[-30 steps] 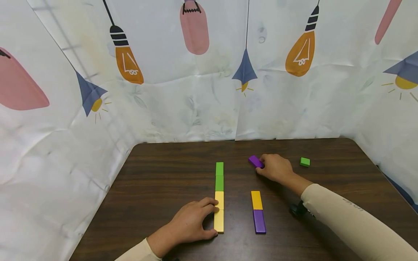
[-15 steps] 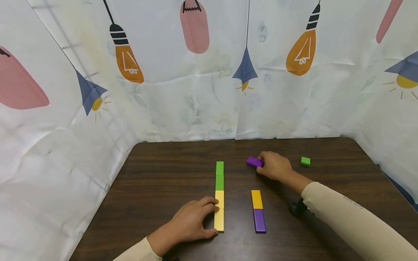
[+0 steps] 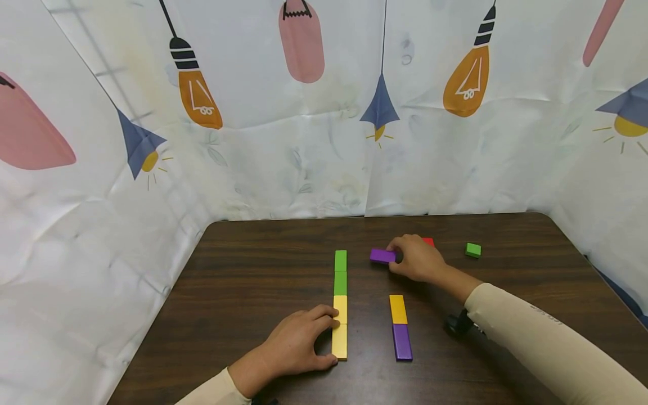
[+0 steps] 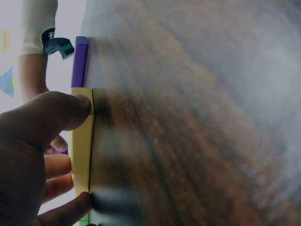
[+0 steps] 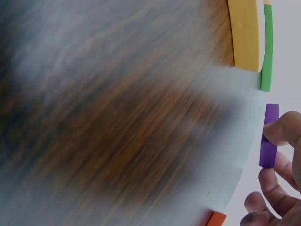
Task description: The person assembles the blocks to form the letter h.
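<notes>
My left hand (image 3: 298,343) rests at a row of two pale yellow blocks (image 3: 340,339) and two green blocks (image 3: 341,261). Its thumb touches the near end of the yellow pair and the bent fingertips lie along their left side and top, close to the seam. Beyond and right of the row, my right hand (image 3: 417,259) pinches a purple block (image 3: 382,256) between thumb and fingers. The right wrist view shows that purple block (image 5: 269,136) with its free end sticking out past the thumb.
An orange block (image 3: 397,309) and another purple block (image 3: 402,342) lie end to end right of the row. Behind the right hand a red block (image 3: 428,241) is partly hidden. A small green block (image 3: 473,250) sits farther right on the dark wooden table (image 3: 243,270).
My right hand has moved left with the purple block, which has turned nearly crosswise to the row. The red block has come into sight behind it. My left hand has stayed in place.
</notes>
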The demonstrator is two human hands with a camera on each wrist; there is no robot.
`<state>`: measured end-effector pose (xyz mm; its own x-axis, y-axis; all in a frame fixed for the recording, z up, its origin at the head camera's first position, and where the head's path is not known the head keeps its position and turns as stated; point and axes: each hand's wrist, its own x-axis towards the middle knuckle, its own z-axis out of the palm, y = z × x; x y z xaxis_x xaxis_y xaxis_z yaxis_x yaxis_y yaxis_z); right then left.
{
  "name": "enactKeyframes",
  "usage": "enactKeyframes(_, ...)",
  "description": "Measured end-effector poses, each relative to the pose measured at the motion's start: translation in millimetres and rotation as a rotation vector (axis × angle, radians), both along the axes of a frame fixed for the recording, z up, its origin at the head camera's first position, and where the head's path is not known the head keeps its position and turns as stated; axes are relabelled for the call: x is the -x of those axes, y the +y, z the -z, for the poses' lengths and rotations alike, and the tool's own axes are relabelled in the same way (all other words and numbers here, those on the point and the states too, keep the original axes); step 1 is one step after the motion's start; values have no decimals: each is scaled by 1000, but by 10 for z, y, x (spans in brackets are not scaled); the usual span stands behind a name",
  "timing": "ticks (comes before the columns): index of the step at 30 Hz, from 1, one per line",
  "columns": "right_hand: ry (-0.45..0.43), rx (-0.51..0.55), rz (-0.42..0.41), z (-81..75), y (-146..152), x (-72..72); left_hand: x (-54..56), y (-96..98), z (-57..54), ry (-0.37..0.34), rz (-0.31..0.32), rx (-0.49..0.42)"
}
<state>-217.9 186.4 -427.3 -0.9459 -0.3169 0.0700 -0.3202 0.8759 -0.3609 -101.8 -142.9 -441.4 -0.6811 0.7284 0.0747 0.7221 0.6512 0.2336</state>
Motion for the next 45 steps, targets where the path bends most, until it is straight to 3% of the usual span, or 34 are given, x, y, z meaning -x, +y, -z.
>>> enactKeyframes(13, -66, 35, -99, -9, -124, -76, 6, 10, -7, 3, -3, 4)
enactKeyframes(45, -142, 4, -170, 31, -353, -135, 5, 8, -2, -18, -9, 8)
